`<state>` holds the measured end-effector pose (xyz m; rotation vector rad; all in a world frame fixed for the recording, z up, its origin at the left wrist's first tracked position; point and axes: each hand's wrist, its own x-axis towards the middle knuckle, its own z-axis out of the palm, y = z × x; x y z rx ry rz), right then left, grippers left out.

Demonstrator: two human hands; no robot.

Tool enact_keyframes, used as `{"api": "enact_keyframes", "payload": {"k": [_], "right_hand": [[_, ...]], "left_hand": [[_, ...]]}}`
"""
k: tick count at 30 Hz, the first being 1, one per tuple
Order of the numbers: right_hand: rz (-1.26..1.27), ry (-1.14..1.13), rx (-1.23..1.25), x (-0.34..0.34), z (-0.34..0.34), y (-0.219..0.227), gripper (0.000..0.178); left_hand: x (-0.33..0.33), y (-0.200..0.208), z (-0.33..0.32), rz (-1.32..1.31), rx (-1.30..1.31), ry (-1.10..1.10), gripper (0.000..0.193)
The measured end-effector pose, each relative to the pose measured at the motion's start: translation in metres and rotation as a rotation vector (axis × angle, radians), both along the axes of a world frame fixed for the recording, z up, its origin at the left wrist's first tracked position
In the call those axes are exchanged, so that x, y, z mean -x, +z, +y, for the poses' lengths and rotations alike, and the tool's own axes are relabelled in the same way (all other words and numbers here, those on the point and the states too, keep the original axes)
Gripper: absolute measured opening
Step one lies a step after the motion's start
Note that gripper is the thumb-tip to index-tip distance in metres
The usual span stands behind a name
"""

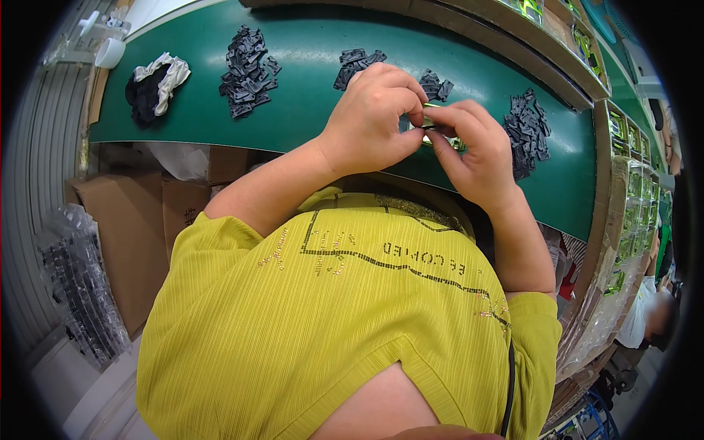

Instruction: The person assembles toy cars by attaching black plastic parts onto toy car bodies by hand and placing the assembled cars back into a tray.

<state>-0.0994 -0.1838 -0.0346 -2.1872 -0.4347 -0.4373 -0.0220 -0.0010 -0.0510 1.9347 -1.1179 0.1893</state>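
Right now, both bare hands meet above the green table (308, 110); clock read from that meeting point, twelve toward the top of the view. Left hand (378, 114): fingers curled, thumb and forefinger bent toward each other; cannot tell whether the tips grip or merely steady. Right hand (473, 143): thumb and forefinger pinching a small dark piece (429, 128), its near end at the left thumb tip. Bright green part (456, 144) shows beneath the fingers, mostly hidden. Small heap (438, 86) of dark pieces just beyond the hands at twelve; second heap (358, 64) near ten, partly behind the left hand; long heap (526, 132) at three, beside the right hand; large heap (249, 77) between nine and ten, well apart. Black-and-white cloth bundle (158, 88) farther out, just past nine. Cardboard tray (506, 37) along the table's far edge at one, green parts inside. More green parts (631, 198) stacked near four, off the table's end. Down at eight, below table level: brown carton (121, 242), then a clear plastic bag (84, 282) of dark strips. Yellow-green shirt (345, 315) fills six to seven.
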Motion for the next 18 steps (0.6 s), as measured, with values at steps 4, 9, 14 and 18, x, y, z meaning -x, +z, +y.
{"api": "enact_keyframes", "payload": {"k": [4, 9, 14, 18], "right_hand": [[-0.083, 0.055, 0.209, -0.001, -0.009, -0.001, 0.017], [0.081, -0.024, 0.016, 0.001, -0.006, -0.009, 0.011], [0.095, -0.051, 0.140, 0.002, -0.001, -0.013, 0.008], [0.083, -0.033, 0.199, 0.003, 0.001, -0.012, 0.006]], "left_hand": [[0.000, 0.000, 0.003, -0.018, -0.050, -0.033, 0.021], [0.007, -0.015, 0.015, -0.026, -0.171, -0.010, 0.059], [0.009, -0.024, 0.019, -0.032, -0.096, -0.033, 0.063], [0.009, -0.026, 0.019, -0.034, -0.054, -0.036, 0.064]]}}
